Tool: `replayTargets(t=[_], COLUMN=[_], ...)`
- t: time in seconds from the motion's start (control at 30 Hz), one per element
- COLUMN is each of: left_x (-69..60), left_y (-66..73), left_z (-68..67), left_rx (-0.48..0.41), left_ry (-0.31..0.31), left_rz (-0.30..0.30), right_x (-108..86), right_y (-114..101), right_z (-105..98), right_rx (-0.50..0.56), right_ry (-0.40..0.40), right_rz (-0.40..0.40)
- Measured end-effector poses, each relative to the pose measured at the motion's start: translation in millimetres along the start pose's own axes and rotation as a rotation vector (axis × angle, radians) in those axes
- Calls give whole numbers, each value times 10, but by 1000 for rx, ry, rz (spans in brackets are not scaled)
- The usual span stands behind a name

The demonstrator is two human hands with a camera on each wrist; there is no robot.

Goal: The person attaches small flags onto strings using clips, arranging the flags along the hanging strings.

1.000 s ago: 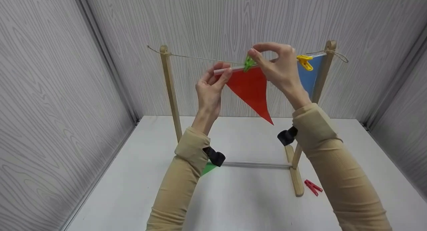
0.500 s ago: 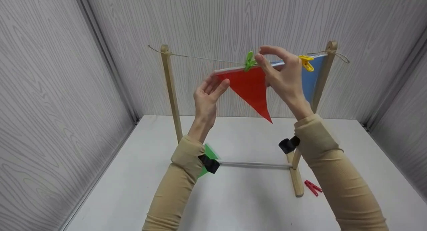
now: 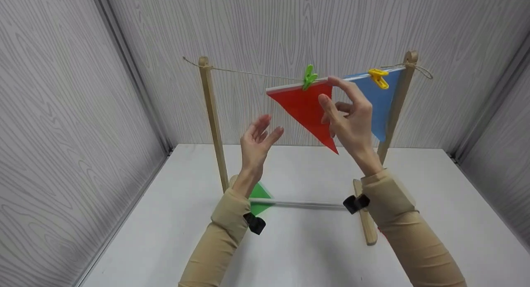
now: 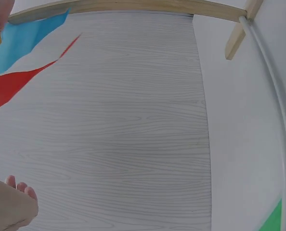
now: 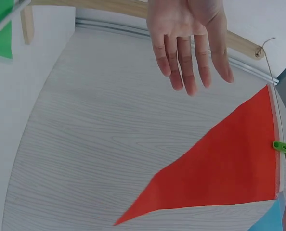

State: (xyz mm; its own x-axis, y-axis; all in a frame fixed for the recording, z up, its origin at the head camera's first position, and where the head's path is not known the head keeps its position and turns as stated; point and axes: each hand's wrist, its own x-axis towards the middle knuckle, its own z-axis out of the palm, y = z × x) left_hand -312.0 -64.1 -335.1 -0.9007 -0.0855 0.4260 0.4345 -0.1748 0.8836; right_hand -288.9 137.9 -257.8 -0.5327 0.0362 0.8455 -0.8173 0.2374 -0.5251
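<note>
A red triangular pennant (image 3: 304, 104) hangs from a string (image 3: 252, 73), clipped near the middle of its white top edge by a green clothespin (image 3: 309, 78). My right hand (image 3: 350, 117) is at the pennant's upper right corner, thumb and forefinger apart; the forefinger overlaps the top edge, and contact is unclear. Below the upper left corner, my left hand (image 3: 254, 148) stands free in the air with loosely spread fingers, touching nothing. In the right wrist view this left hand (image 5: 186, 48) shows relaxed, straight fingers. To the right, a yellow clothespin (image 3: 379, 78) clips a blue pennant (image 3: 370, 100) to the string.
Two wooden posts (image 3: 213, 117) carry the string, joined low down by a white rod (image 3: 306, 204). A green pennant (image 3: 261, 204) is by the rod's left end, partly behind the left sleeve. The right sleeve covers nearly all of a red clothespin on the table.
My left hand let go of the red pennant's left corner and dropped below it. My right hand left the green clothespin and moved down and right. The pennant stays hanging.
</note>
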Motion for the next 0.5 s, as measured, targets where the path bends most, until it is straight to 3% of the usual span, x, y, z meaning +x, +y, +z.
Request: replayTargets(t=[0.2, 0.5], left_x=[-142, -414], left_y=[-238, -691], left_z=[-151, -439], left_rx=[112, 292], left_ry=[-2, -18], left_rz=[-35, -86], right_x=[-335, -1006], right_y=[147, 586], right_z=[13, 14], right_rx=[65, 138], right_ry=[20, -41], right_rz=[-13, 193])
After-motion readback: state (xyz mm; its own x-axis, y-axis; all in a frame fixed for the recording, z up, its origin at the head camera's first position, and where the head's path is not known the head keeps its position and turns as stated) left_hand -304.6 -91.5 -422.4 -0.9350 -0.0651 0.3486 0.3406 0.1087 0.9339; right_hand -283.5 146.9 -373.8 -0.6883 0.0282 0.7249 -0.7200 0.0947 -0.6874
